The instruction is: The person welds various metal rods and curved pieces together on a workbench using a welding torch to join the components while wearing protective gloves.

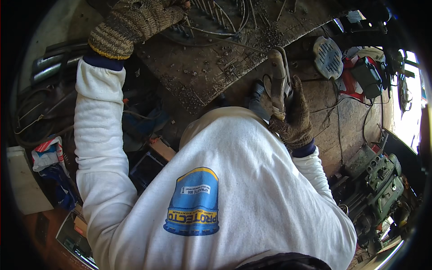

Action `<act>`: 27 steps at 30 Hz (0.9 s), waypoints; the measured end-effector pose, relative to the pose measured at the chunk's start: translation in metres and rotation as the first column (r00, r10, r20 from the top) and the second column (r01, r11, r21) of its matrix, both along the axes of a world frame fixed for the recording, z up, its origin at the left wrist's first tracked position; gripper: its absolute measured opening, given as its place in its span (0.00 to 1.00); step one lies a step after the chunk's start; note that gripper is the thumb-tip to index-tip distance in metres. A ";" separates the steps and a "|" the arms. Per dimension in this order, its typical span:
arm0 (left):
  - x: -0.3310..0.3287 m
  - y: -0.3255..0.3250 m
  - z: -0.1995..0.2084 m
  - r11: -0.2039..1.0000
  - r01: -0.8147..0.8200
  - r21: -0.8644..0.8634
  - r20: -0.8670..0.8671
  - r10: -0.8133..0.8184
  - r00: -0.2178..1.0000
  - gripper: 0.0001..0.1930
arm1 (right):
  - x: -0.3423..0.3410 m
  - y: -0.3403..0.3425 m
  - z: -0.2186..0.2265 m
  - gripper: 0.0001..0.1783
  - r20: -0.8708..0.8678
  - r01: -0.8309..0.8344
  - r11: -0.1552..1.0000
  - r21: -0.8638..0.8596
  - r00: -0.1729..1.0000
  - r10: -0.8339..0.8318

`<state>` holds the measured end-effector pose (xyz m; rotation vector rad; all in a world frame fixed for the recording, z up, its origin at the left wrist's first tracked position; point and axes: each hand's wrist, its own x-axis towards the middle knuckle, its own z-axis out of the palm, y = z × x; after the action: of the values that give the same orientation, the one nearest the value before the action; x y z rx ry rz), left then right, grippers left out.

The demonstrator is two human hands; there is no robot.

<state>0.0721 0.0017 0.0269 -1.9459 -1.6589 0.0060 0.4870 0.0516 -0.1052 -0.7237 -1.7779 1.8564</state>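
Observation:
My left hand (135,20), in a knitted work glove, rests at the top left on bent metal rods (216,18) lying on a rusty steel workbench (202,72). My right hand (294,114), also gloved, hangs beside my hip and is closed around the handle of a grey hand tool (279,78) that points up toward the bench edge. What kind of tool it is cannot be told. A white long-sleeved shirt with a blue print covers my chest and both arms.
Metal tubes (54,63) and coiled cable (31,121) lie at the left. A round slotted metal disc (328,56) sits on the floor right of the bench. A green machine (382,180) stands at the lower right. Boxes and bags (49,157) crowd the lower left.

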 end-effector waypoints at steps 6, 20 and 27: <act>0.006 0.009 0.015 0.969 0.023 -0.245 0.580 0.128 0.804 0.09 | -0.002 0.003 -0.004 0.76 -0.025 -0.019 1.000 0.013 0.999 0.019; 0.010 0.011 0.024 0.965 0.013 -0.262 0.512 0.128 0.849 0.08 | -0.002 0.002 -0.006 0.73 -0.004 -0.010 1.000 -0.019 1.000 0.010; 0.008 0.009 0.016 0.983 0.003 -0.184 0.359 0.065 0.931 0.08 | -0.004 0.003 -0.005 0.73 -0.012 -0.036 0.999 0.040 0.999 0.036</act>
<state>0.0803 0.0104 0.0434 -2.1568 -1.9876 -0.2114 0.4826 0.0549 -0.1104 -0.6675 -1.8254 1.8398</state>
